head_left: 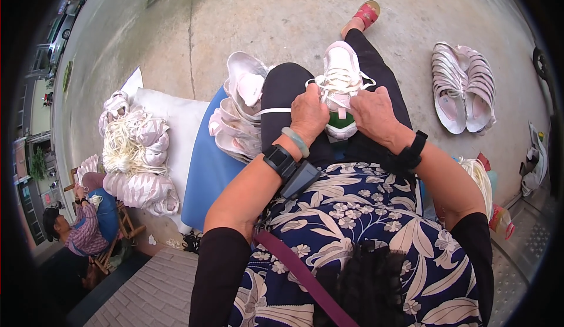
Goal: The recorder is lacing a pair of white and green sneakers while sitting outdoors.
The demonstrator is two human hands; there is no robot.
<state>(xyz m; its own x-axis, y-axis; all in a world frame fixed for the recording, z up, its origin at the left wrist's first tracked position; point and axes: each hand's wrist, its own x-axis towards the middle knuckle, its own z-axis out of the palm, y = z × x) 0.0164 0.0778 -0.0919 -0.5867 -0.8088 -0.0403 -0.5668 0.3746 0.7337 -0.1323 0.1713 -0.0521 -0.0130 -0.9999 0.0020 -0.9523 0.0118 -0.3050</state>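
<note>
A pale pink and white sneaker point(341, 62) rests on my lap, toe pointing away, with a green insole point(339, 119) showing in its opening. White shoelace point(342, 82) crosses its upper in loose rows, and loops stick out on both sides. My left hand point(310, 112) is closed at the shoe's left eyelet edge, pinching the lace; a length of lace point(275, 110) trails leftward from it over my thigh. Against the right eyelet edge, the fingers of my right hand point(379, 112) are curled and closed on the sneaker. Both hands' fingertips are partly hidden.
Stacked sneakers point(238, 106) lie on a blue surface point(202, 168) at my left. Beyond, bundled shoes and cream laces point(132, 145) sit on white sheeting point(182, 121). More shoe uppers point(464, 86) stand on the floor at right, above hanging laces point(477, 177). A person point(88, 227) sits far left.
</note>
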